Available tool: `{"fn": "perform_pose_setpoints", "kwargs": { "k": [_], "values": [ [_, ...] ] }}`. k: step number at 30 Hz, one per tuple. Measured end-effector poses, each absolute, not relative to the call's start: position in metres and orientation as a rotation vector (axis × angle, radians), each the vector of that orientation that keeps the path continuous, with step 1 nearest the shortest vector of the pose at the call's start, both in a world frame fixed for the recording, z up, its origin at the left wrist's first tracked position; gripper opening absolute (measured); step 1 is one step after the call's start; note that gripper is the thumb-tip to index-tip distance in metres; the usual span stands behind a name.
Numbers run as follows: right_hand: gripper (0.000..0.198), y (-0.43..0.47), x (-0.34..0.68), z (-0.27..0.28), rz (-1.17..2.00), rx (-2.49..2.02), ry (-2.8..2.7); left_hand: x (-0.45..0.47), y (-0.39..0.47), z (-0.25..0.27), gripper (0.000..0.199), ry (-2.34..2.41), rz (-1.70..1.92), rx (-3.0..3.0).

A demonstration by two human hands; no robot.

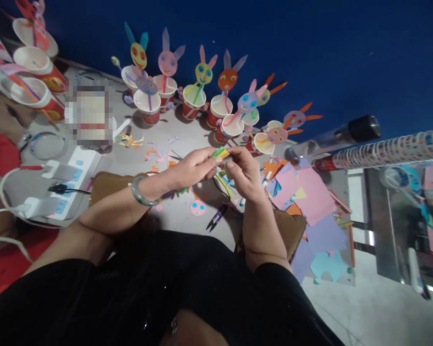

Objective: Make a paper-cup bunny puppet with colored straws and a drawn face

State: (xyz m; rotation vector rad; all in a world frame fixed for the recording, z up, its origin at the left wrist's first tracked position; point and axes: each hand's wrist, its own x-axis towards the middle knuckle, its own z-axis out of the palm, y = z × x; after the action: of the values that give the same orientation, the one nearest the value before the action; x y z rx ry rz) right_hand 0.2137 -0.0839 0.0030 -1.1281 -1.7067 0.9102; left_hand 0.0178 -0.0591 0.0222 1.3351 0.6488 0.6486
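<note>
1. The left hand point(198, 168) and right hand point(246, 175) meet over the table point(187, 129), the fingers of both pinched on a green-and-yellow paper piece point(221, 153) between them.
2. Beyond, paper cups point(194, 109) with rabbit figures curve along the far edge, before a blue wall point(216, 24).
3. Nearer the body, grey tabletop shows between a paper face point(198, 207) and snips point(216, 218).
4. A power strip point(80, 180) bounds the left; coloured sheets point(312, 190) crowd the right.

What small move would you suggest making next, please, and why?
Perhaps press the green and yellow strips together, since the left hand and right hand meet around them; the snips lie on the table, in neither hand.
</note>
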Motion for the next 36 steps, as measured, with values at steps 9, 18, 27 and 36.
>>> {"fn": "perform_pose_setpoints", "kwargs": {
  "k": [9, 18, 27, 36],
  "values": [
    [0.039, -0.085, 0.211, 0.003, 1.105, -1.078, -1.571, 0.021, -0.059, 0.013, 0.015, 0.636, 0.772, 1.331],
    [0.041, -0.085, 0.212, 0.008, 1.149, -1.105, -1.548, 0.023, -0.060, 0.014, 0.015, 0.642, 0.788, 1.284],
    [0.045, -0.086, 0.210, 0.015, 1.165, -1.145, -1.518, 0.024, -0.061, 0.014, 0.018, 0.689, 0.822, 1.286],
    [0.052, -0.086, 0.209, 0.019, 1.229, -1.139, -1.468, 0.025, -0.062, 0.015, 0.022, 0.703, 0.833, 1.275]
  ]
}}
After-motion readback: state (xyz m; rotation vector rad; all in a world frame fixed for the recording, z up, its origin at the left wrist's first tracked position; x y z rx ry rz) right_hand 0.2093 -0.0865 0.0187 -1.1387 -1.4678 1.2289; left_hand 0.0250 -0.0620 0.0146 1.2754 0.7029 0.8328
